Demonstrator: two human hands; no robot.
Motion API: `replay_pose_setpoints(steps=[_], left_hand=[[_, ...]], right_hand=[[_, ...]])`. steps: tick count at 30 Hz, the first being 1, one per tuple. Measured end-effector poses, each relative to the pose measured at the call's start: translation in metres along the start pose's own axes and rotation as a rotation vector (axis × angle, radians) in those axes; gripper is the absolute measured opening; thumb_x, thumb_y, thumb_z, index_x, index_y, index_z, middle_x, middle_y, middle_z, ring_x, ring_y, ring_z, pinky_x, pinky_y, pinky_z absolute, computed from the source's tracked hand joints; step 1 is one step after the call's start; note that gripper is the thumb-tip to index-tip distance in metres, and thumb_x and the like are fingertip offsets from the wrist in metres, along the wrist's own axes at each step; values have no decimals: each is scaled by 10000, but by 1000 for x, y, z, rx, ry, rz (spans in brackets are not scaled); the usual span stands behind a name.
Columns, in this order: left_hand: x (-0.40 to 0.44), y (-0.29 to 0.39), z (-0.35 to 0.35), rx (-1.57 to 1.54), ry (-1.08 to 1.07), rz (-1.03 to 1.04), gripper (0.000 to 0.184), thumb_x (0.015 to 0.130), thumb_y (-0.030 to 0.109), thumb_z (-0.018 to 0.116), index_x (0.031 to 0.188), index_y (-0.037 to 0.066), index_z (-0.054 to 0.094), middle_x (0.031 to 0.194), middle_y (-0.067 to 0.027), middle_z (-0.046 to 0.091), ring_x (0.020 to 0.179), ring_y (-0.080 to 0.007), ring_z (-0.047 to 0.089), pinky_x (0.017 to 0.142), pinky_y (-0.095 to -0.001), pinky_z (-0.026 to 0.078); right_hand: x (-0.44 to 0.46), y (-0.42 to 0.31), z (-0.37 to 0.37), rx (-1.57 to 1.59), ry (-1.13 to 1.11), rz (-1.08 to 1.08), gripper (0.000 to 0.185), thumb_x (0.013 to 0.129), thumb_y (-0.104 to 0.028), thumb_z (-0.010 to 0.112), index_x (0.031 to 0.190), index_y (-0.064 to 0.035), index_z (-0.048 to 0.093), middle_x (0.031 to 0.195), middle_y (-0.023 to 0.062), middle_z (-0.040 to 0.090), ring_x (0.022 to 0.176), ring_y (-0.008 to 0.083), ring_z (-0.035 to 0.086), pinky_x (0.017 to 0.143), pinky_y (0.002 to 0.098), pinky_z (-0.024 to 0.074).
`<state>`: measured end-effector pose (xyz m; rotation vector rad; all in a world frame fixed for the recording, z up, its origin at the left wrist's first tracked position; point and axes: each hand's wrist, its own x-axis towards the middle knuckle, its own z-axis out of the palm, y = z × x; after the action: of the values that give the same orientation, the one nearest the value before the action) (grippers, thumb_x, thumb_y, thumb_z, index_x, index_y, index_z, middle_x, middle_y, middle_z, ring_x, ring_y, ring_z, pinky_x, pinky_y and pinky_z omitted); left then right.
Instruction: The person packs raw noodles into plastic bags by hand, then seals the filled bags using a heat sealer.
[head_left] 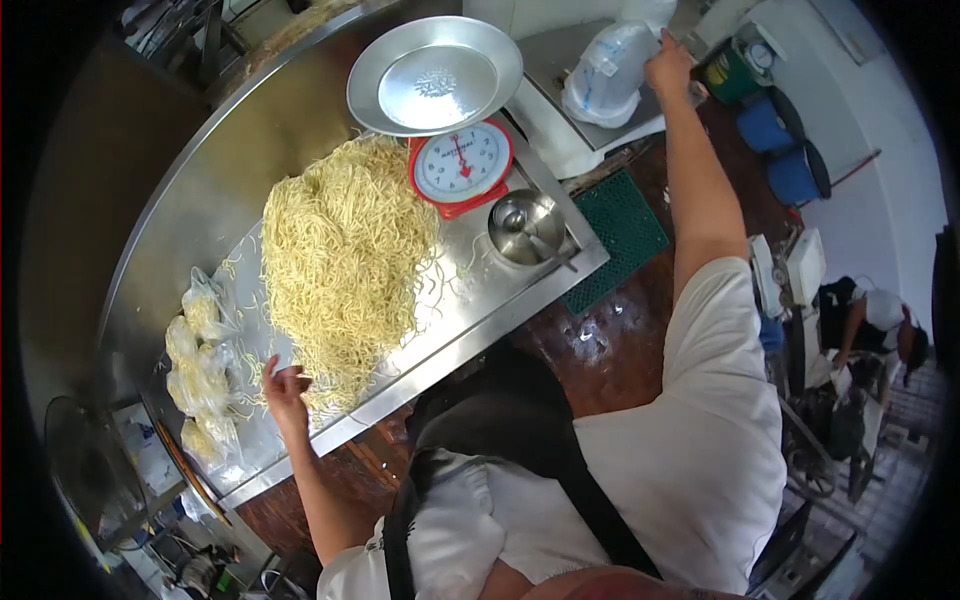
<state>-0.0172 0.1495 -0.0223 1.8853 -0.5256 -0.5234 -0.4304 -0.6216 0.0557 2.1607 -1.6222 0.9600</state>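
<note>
A large heap of pale yellow noodles [345,260] lies on the steel table. My left hand [287,392] hovers at the heap's lower left edge, fingers loosely bent and apart, holding nothing. To its left sit several clear bags of noodles [203,370]. Far off to the upper right, my right hand [669,72] is at the edge of a bundle of white plastic bags [606,75]. Its fingers look closed on the bag's edge, though the grip is small and partly hidden.
A red scale [462,165] with a wide metal pan [435,75] stands behind the noodles. Beside it is a steel bowl [525,225] with a ladle. A green mat [615,235] lies on the floor; blue bins [798,172] and another person [875,315] are at right.
</note>
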Motion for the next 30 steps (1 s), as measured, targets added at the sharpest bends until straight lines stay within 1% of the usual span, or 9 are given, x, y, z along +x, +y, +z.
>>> replay_pose_setpoints(steps=[4,10,16,19,21,23,24,26,30], left_hand=[[-19,42,64,23,-57,-136,400,997,133,576,1359,15,453,935,-100,665,735,-143,639,688,-278,543],[-26,40,86,-27,-71,-192,309,1006,170,571,1266,8,534,925,-101,662,761,-152,639,704,-290,548],[-24,56,108,-35,-167,-183,266,1010,138,562,1236,-1,552,944,-100,666,799,-148,629,748,-289,528],[-18,55,109,-147,-215,-173,303,1009,198,573,1228,-11,574,947,-108,671,815,-154,635,756,-292,541],[-14,74,113,-152,-243,-152,385,1020,329,541,1215,0,594,945,-121,688,790,-201,669,740,-332,551],[-8,90,112,-391,-328,-169,574,1018,508,447,1252,-1,573,992,-140,687,830,-224,674,763,-361,550],[-4,103,107,-496,-390,-196,646,1008,560,402,1267,-10,558,1023,-140,679,841,-216,668,791,-367,551],[11,133,89,-670,-519,-200,764,982,641,341,1308,-26,522,1080,-147,666,888,-217,662,827,-371,552],[43,140,34,-849,-607,-449,836,947,699,343,1408,13,464,1161,-152,650,1081,-234,628,900,-340,524]], right_hand=[[68,29,22,-218,-473,-30,351,916,-214,505,1252,-177,598,1211,177,632,1168,377,569,966,533,458],[75,-5,-67,230,250,-190,208,913,-286,637,976,-102,708,940,163,708,860,364,673,715,446,523],[76,-34,-105,1161,281,119,276,917,-290,610,1051,-56,670,1067,138,697,909,300,683,734,488,536],[27,-107,-187,2076,-134,-122,172,979,-102,535,1110,-27,618,1066,100,633,1009,216,605,891,354,497],[-17,-157,-220,2246,-84,295,308,958,-319,527,1042,-48,646,1006,93,662,840,232,659,790,475,525],[-87,-186,-219,2456,-692,14,319,991,-338,460,1020,-68,628,873,66,613,750,172,606,826,416,505],[-135,-205,-207,2492,-697,327,308,1005,-341,454,1056,-70,592,851,43,594,721,136,566,802,371,504],[-213,-274,-211,2414,-1233,-28,321,968,-352,549,1022,-44,619,920,57,616,841,147,593,780,329,497],[-294,-373,-228,1554,-1502,-614,295,884,-298,695,1007,-33,657,1001,69,659,919,154,613,799,307,473]])
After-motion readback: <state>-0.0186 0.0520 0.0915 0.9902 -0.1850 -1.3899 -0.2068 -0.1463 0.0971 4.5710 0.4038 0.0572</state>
